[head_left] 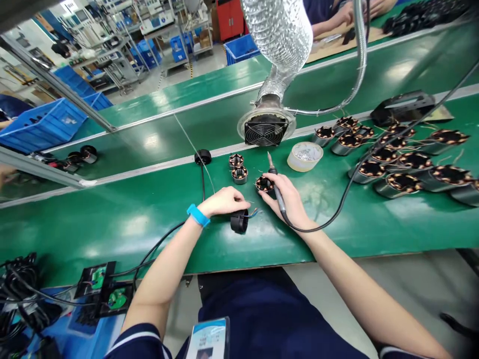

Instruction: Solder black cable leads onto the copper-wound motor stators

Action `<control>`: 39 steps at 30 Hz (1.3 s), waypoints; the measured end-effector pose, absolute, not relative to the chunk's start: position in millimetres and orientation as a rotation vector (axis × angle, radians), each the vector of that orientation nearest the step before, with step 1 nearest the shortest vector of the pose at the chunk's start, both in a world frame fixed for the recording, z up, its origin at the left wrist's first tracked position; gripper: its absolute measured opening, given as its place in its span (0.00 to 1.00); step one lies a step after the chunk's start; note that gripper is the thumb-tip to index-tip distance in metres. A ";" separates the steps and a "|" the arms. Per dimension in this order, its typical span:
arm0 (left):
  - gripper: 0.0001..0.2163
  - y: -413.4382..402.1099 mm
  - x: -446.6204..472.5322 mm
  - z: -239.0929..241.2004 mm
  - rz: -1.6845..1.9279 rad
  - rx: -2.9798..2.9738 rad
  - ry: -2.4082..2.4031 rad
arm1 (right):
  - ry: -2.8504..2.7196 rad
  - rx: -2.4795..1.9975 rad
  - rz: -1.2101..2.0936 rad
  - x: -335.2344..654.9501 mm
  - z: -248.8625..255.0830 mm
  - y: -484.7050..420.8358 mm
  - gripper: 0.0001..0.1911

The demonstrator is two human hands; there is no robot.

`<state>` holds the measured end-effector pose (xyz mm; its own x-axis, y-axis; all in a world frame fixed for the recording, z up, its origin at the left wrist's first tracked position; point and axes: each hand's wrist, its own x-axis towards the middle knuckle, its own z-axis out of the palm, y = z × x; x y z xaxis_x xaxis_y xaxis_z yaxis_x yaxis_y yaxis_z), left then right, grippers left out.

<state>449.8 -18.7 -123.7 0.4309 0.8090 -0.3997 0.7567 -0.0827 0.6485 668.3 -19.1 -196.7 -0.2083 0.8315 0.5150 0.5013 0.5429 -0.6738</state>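
My left hand (224, 201), with a blue wristband, is closed in a pinch on a thin solder wire (194, 152) that comes down from above; a short end shows past the fingertips. Just below those fingers is a black ring-shaped housing (239, 222) with a cable and coloured wire ends (254, 213); whether the hand touches it I cannot tell. My right hand (287, 200) holds a soldering iron (279, 198), its tip pointing away from me. The right fingers also rest against a copper-wound motor stator (264, 184) on the green bench.
Two small stators (239, 174) stand ahead, near a round tub (305, 156) and a fume extractor fan (265, 131). Many stators (404, 162) fill the right side. The iron's cord (342, 199) crosses there. Green circuit boards (117, 298) and black cables (22, 289) lie lower left.
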 end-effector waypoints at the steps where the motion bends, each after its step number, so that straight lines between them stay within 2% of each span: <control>1: 0.17 -13.2 456.3 -119.5 -0.019 1.909 1.312 | -1.864 -1.096 0.448 669.4 -198.0 -18.5 0.21; 5: 0.17 -10.0 496.5 -103.2 -0.402 2.351 1.230 | -1.836 -1.110 0.436 675.4 -198.8 -20.5 0.21; 9: 0.03 -27.6 518.5 -100.7 -0.528 2.711 1.184 | -1.791 -1.123 0.458 683.7 -195.7 -29.4 0.21; 12: 0.07 -35.4 499.0 -101.2 -0.384 2.698 1.114 | -1.773 -1.127 0.487 690.3 -194.1 -38.9 0.20; 18: 0.09 -59.8 447.7 -103.2 0.540 2.496 1.455 | -1.800 -1.103 0.549 685.5 -195.4 -49.3 0.21; 21: 0.08 -77.2 446.4 -110.8 0.801 2.363 1.529 | -1.863 -0.979 0.653 672.4 -192.2 -49.5 0.26; 25: 0.07 -88.6 453.6 -116.0 0.878 2.229 1.554 | -1.807 -0.899 0.690 653.6 -175.8 -55.4 0.30; 31: 0.08 -95.7 460.6 -114.0 0.864 2.205 1.588 | -1.566 -0.793 0.892 632.9 -151.7 -69.0 0.15; 35: 0.06 -95.1 453.9 -111.8 0.852 2.102 1.427 | -1.399 -0.808 1.016 629.5 -154.9 -76.7 0.14; 39: 0.07 -80.9 445.3 -113.3 0.750 1.943 1.215 | -1.349 -0.803 1.058 629.6 -160.5 -82.5 0.15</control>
<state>445.3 -80.9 -113.3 0.3881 0.9160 0.1012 0.5010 -0.3019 0.8111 629.6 -82.5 -160.5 -0.0803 0.9280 0.3638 -0.1321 0.3519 -0.9267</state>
